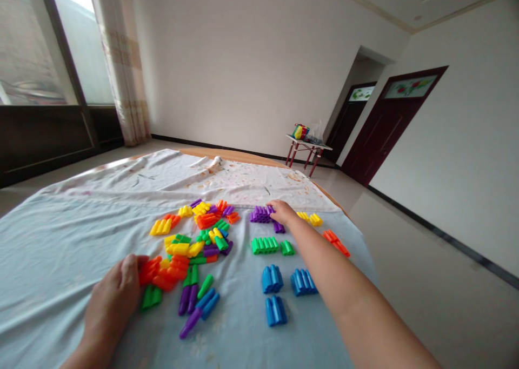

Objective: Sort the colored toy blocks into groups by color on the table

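Bullet-shaped plastic building pieces in several colours lie on the cloth. My left hand is at the left edge of the mixed pile, closed against a cluster of orange building pieces; its fingertips are partly hidden. Under that cluster sit green pieces. Farther out, my right hand has its fingers closed at the right end of a row of purple building pieces. One more purple piece lies just below that hand. Green rows and blue groups are laid out nearer to me.
Yellow pieces and orange pieces lie beyond my right forearm. Loose purple and blue pieces are at the front of the pile. A wrinkled cloth covers the table. A small side table with bags stands farther back.
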`<action>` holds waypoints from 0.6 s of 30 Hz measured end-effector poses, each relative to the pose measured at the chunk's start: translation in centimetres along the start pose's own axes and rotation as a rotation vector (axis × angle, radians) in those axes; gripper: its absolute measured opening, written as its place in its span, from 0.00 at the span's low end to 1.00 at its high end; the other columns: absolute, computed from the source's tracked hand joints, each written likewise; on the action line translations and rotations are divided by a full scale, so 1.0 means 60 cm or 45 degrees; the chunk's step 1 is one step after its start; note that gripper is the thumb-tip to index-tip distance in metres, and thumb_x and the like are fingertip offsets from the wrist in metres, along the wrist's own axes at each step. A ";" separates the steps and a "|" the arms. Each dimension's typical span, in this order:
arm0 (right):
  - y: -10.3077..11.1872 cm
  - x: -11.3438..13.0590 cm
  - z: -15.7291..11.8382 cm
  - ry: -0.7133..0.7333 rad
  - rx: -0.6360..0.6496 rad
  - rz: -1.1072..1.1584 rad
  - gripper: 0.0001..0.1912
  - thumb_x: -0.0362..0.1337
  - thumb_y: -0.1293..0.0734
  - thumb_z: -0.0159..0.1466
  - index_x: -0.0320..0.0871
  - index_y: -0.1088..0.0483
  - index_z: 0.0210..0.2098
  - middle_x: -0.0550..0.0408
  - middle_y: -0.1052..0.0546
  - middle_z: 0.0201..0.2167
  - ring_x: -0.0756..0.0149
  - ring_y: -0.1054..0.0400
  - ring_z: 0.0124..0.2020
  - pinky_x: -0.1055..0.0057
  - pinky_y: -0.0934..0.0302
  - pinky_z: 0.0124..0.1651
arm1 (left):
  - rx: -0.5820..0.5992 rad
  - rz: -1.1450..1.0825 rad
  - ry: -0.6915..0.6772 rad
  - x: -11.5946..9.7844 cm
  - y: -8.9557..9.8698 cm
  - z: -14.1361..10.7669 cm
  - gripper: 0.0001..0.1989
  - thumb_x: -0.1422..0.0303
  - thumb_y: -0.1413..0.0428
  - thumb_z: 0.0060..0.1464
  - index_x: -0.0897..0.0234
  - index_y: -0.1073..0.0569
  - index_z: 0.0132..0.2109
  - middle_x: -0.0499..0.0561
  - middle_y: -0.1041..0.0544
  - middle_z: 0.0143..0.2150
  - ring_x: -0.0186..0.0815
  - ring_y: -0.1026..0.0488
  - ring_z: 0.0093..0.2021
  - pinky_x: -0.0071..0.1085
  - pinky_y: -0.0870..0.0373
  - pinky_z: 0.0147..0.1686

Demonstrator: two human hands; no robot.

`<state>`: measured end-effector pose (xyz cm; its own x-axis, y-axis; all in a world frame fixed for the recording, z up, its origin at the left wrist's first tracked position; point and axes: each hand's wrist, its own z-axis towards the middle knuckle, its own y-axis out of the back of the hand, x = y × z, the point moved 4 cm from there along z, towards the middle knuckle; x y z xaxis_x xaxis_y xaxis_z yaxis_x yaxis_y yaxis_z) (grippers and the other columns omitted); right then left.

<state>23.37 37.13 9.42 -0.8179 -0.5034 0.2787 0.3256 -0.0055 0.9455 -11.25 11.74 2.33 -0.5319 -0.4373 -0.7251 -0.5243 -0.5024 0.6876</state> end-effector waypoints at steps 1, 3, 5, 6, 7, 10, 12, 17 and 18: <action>0.001 0.000 0.001 -0.002 -0.002 0.001 0.23 0.24 0.34 0.53 0.41 0.28 0.48 0.49 0.26 0.50 0.61 0.33 0.52 0.70 0.43 0.55 | 0.004 0.002 -0.006 -0.001 0.000 0.000 0.27 0.55 0.68 0.57 0.62 0.28 0.40 0.58 0.23 0.44 0.45 0.29 0.48 0.39 0.36 0.49; 0.007 0.000 0.001 -0.007 -0.018 0.004 0.23 0.24 0.34 0.53 0.41 0.28 0.48 0.48 0.26 0.49 0.61 0.33 0.51 0.69 0.43 0.56 | 0.011 0.008 -0.008 -0.003 0.000 0.000 0.27 0.55 0.68 0.57 0.62 0.28 0.40 0.58 0.23 0.44 0.45 0.29 0.48 0.39 0.36 0.49; 0.017 0.005 -0.003 -0.004 -0.042 0.011 0.23 0.25 0.34 0.54 0.39 0.29 0.49 0.46 0.26 0.48 0.60 0.33 0.51 0.69 0.43 0.55 | 0.009 0.016 -0.009 -0.004 0.000 -0.001 0.28 0.55 0.69 0.57 0.62 0.28 0.40 0.58 0.23 0.45 0.45 0.29 0.48 0.38 0.36 0.49; 0.023 0.009 -0.007 0.004 -0.051 0.017 0.23 0.25 0.34 0.54 0.38 0.29 0.50 0.45 0.26 0.48 0.60 0.33 0.50 0.68 0.42 0.55 | 0.005 0.018 -0.011 -0.004 0.000 -0.001 0.28 0.55 0.69 0.57 0.62 0.28 0.40 0.58 0.23 0.45 0.45 0.29 0.47 0.38 0.36 0.48; 0.028 0.015 -0.012 0.018 -0.054 0.026 0.24 0.26 0.33 0.54 0.38 0.30 0.51 0.45 0.27 0.47 0.60 0.32 0.48 0.68 0.41 0.53 | 0.001 0.019 -0.013 -0.004 0.000 -0.002 0.27 0.55 0.68 0.57 0.61 0.28 0.40 0.57 0.23 0.44 0.44 0.29 0.47 0.38 0.35 0.48; 0.035 0.041 -0.030 0.098 -0.018 0.063 0.26 0.30 0.31 0.52 0.40 0.30 0.51 0.48 0.26 0.45 0.65 0.31 0.41 0.71 0.38 0.47 | -0.015 0.017 -0.021 -0.004 0.001 -0.003 0.27 0.55 0.68 0.57 0.61 0.27 0.40 0.57 0.23 0.44 0.44 0.28 0.47 0.38 0.35 0.48; 0.029 0.063 -0.042 0.194 0.084 0.083 0.24 0.31 0.29 0.51 0.43 0.28 0.49 0.52 0.24 0.42 0.67 0.30 0.37 0.73 0.37 0.44 | -0.017 0.015 -0.012 -0.003 0.001 -0.003 0.27 0.54 0.68 0.57 0.61 0.27 0.40 0.57 0.23 0.44 0.44 0.28 0.47 0.38 0.35 0.48; -0.004 0.097 -0.051 0.302 0.295 0.003 0.19 0.29 0.29 0.50 0.46 0.24 0.42 0.54 0.22 0.38 0.64 0.28 0.38 0.71 0.37 0.45 | -0.035 0.035 -0.025 -0.008 0.003 -0.006 0.28 0.55 0.68 0.56 0.62 0.27 0.39 0.57 0.22 0.43 0.44 0.27 0.45 0.38 0.34 0.47; -0.011 0.099 -0.049 0.292 0.293 -0.011 0.18 0.29 0.29 0.50 0.47 0.24 0.41 0.54 0.22 0.38 0.63 0.28 0.39 0.70 0.37 0.46 | -0.041 0.032 -0.028 -0.009 0.004 -0.007 0.27 0.55 0.67 0.56 0.62 0.26 0.39 0.57 0.22 0.42 0.44 0.27 0.45 0.38 0.34 0.47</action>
<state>19.71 31.58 9.97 -0.6836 -0.6859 0.2497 0.1814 0.1718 0.9683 -10.80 11.59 2.87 -0.5591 -0.4338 -0.7066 -0.4892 -0.5154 0.7036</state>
